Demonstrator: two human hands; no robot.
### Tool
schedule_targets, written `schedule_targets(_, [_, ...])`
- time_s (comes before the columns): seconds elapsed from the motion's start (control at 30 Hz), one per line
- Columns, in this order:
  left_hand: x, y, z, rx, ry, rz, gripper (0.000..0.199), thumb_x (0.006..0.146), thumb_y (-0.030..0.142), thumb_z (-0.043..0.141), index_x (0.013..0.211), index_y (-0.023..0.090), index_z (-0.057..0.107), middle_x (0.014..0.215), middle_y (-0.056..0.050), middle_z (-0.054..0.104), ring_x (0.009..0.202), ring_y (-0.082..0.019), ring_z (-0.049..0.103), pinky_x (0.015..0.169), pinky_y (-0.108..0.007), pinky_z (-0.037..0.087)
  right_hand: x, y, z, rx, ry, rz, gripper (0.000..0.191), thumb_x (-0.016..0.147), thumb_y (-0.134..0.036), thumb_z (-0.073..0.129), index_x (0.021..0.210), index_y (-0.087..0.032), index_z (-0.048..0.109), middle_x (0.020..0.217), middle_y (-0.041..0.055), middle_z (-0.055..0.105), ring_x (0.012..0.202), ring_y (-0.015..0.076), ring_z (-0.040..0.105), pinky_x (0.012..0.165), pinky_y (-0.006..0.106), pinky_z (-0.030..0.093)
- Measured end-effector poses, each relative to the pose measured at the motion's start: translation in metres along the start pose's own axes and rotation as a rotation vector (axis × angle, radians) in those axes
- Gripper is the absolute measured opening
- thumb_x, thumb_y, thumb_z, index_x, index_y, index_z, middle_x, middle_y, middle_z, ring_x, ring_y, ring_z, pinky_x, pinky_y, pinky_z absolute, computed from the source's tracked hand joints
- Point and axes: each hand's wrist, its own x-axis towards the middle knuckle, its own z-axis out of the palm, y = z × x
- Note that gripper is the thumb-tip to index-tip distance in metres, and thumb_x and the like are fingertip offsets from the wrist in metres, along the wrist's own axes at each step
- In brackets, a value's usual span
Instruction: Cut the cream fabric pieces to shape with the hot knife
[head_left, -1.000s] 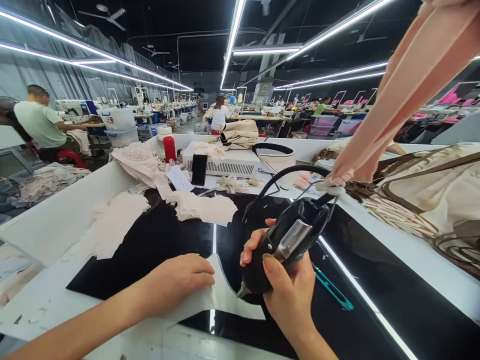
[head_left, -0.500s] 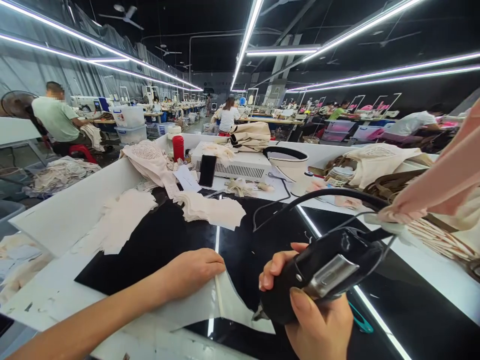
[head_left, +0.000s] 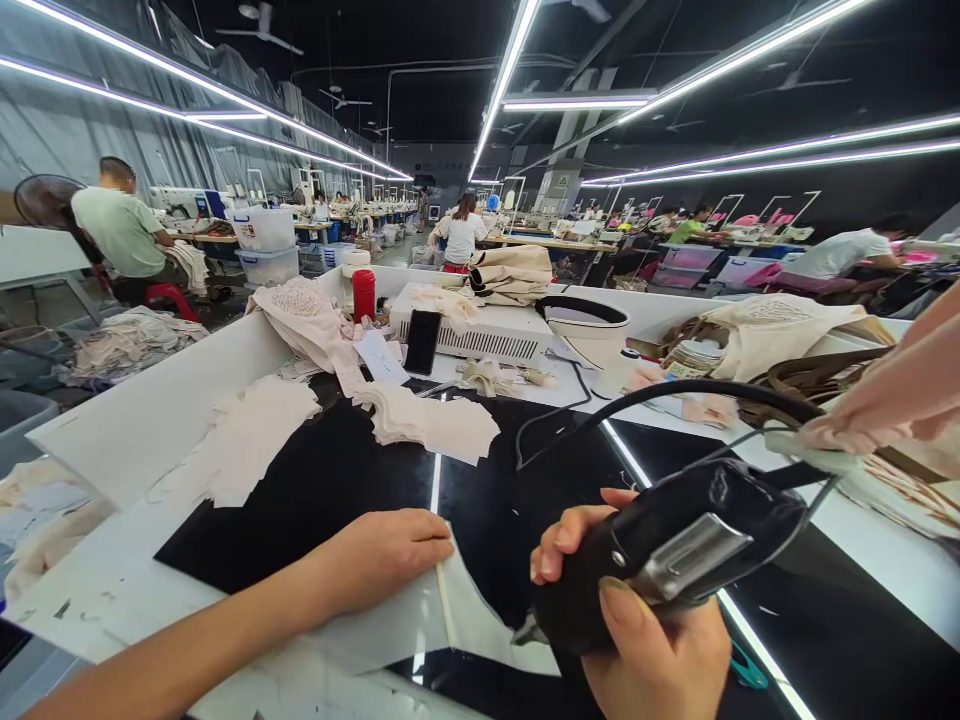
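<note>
Left arm: your forearm slants in from the lower left corner, reaching up and right across the table (head_left: pixel 67 605).
Left hand: yours (head_left: pixel 394 560) lies palm down, fingers together and slightly bent, over the top of the white sheet (head_left: pixel 487 610); whether the fingertips pinch it underneath, I cannot tell.
Right hand: yours (head_left: pixel 660 645) is closed around the black handheld tool (head_left: pixel 577 595), fingers wrapping its far side, thumb along the near side by the silver plate (head_left: pixel 690 558).
Tool angle: your grip tilts it nose down and leftward, rear end raised to the right, where a black cable (head_left: pixel 697 386) arcs away.
Metal tip: its point (head_left: pixel 529 632) is at the sheet's curved right edge.
White sheet: it lies partly over the black mat (head_left: pixel 337 480), a narrow cream strip (head_left: pixel 445 605) running down from your left fingertips.
Beyond your hands: stacked pale pieces (head_left: pixel 431 422) lie on the mat.
</note>
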Motion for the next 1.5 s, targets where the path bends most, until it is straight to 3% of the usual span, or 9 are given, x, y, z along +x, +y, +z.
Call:
schedule_targets(0.23, [0.003,0.006,-0.004,-0.023,-0.023,-0.029,0.023,0.108,0.014,0.046,0.118,0.016,0.067,0.127,-0.008,0.069,0.113,-0.02,0.069,0.098,-0.028,0.057,0.031,0.017,0.029,0.072,0.09,-0.031,0.033,0.085,-0.035,0.076,0.114,-0.028,0.061,0.079,-0.0029,0.064,0.059,0.0146,0.063,0.056,0.031,0.057])
schedule_targets(0.43, [0.004,0.007,-0.002,-0.039,-0.015,-0.029,0.026,0.107,0.011,0.043,0.12,0.017,0.066,0.128,-0.008,0.069,0.114,-0.02,0.069,0.098,-0.029,0.057,0.044,0.039,0.04,0.055,0.099,-0.028,0.033,0.085,-0.033,0.075,0.113,-0.027,0.058,0.08,-0.0041,0.065,0.059,0.0136,0.062,0.058,0.03,0.054])
schedule_targets(0.67, [0.004,0.01,-0.001,-0.044,0.026,-0.041,0.029,0.107,0.011,0.042,0.121,0.021,0.066,0.126,-0.006,0.07,0.11,-0.019,0.071,0.095,-0.028,0.059,0.045,0.042,0.044,0.039,0.107,-0.033,0.035,0.084,-0.034,0.074,0.114,-0.027,0.057,0.079,-0.0043,0.065,0.059,0.0141,0.062,0.057,0.03,0.053])
schedule_targets(0.87, [0.004,0.009,0.0,-0.059,0.007,-0.029,0.026,0.106,0.01,0.044,0.12,0.016,0.066,0.129,-0.009,0.068,0.117,-0.021,0.069,0.101,-0.029,0.057,0.044,0.043,0.044,0.042,0.095,-0.044,0.034,0.086,-0.034,0.074,0.114,-0.027,0.057,0.079,-0.0048,0.065,0.059,0.0138,0.061,0.058,0.031,0.054])
schedule_targets(1.5, [0.002,0.009,-0.003,-0.086,-0.054,-0.079,0.027,0.109,0.014,0.042,0.123,0.019,0.064,0.132,-0.006,0.066,0.117,-0.02,0.067,0.1,-0.029,0.055,0.032,0.036,0.039,0.09,0.082,-0.057,0.03,0.088,-0.031,0.074,0.114,-0.029,0.061,0.081,-0.0046,0.066,0.06,0.0124,0.062,0.059,0.029,0.055])
